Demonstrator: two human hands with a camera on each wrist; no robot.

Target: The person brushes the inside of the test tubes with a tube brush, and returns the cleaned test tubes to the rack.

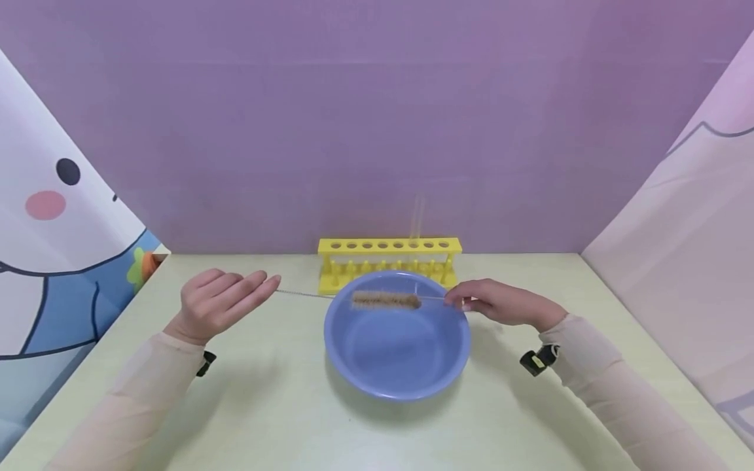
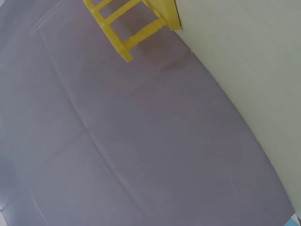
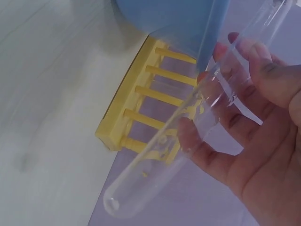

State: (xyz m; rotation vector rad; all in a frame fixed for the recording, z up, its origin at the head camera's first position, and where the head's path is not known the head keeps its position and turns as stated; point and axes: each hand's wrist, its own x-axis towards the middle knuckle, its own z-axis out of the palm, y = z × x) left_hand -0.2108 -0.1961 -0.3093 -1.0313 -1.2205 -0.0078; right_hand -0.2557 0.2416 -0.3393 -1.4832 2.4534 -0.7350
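A tube brush with tan bristles (image 1: pixel 385 300) spans the air over a blue basin (image 1: pixel 397 390), its twisted wire handle running left. My left hand (image 1: pixel 220 301) pinches the end of that wire; the left wrist view does not show this hand. My right hand (image 1: pixel 503 302) is over the basin's right rim. In the right wrist view it holds a clear glass test tube (image 3: pixel 141 181) with drops on it, fingers and thumb around the middle. The tube barely shows in the head view, so I cannot tell whether the bristles are inside it.
A yellow test tube rack (image 1: pixel 389 246) stands behind the basin against a purple backdrop (image 1: pixel 377 131). One clear tube (image 1: pixel 417 219) stands upright in it. Patterned cloths hang at the left and right sides of the pale table (image 1: pixel 283 418).
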